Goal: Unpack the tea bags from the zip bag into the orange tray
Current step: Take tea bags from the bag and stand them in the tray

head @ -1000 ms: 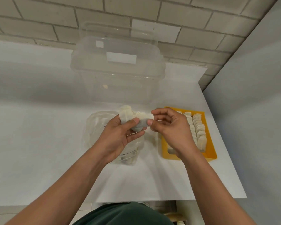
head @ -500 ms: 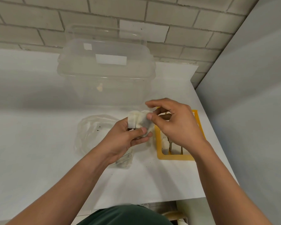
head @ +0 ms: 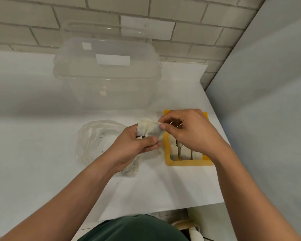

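A small stack of pale tea bags (head: 149, 129) is gripped in my left hand (head: 137, 145), just above the white counter. My right hand (head: 189, 131) pinches the edge of the nearest bag in that stack with thumb and forefinger. Under and behind my right hand lies the orange tray (head: 186, 162), with several tea bags standing upright in its rows; most of the tray is hidden by the hand. The clear, crumpled zip bag (head: 97, 138) lies flat on the counter to the left of my left hand, with dark tea crumbs inside.
A large clear plastic container (head: 108, 73) with its lid on stands at the back against the brick wall. A grey wall panel (head: 268, 119) closes off the right side. The counter's front edge (head: 163, 213) runs close to my body.
Both hands stayed together over the tray's left edge; my right thumb and forefinger have shifted onto the edge of the front tea bag. The camera tilted slightly.
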Available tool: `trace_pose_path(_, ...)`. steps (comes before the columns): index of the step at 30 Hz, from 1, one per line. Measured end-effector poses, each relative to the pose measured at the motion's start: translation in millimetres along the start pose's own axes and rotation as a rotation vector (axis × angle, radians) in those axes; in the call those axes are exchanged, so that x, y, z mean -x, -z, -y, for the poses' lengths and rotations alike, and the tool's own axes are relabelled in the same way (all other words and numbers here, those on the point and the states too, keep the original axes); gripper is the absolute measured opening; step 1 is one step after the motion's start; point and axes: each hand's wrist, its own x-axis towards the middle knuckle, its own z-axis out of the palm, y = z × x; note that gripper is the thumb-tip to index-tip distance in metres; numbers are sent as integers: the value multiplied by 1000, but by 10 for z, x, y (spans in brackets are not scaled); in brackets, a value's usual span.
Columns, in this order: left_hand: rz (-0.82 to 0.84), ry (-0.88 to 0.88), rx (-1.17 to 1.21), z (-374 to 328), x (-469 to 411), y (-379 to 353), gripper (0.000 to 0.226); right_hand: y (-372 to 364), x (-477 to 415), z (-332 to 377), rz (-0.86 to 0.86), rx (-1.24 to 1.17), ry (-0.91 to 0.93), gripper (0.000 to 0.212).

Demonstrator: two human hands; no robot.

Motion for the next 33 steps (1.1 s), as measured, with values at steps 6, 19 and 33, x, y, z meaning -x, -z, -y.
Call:
trace_pose_path(6, 7, 34, -50, 36, -1, -51, 27, 110, 187, -222, -122, -140, -65, 10)
trace_pose_path(19, -96, 22, -126, 96, -16, -137, 18, 325, 658, -1470, -127, 242, -373, 13)
trace_pose_path(33, -164, 44, -160, 109, -48, -155, 23, 10, 502, -1666, 64, 643, -342, 24)
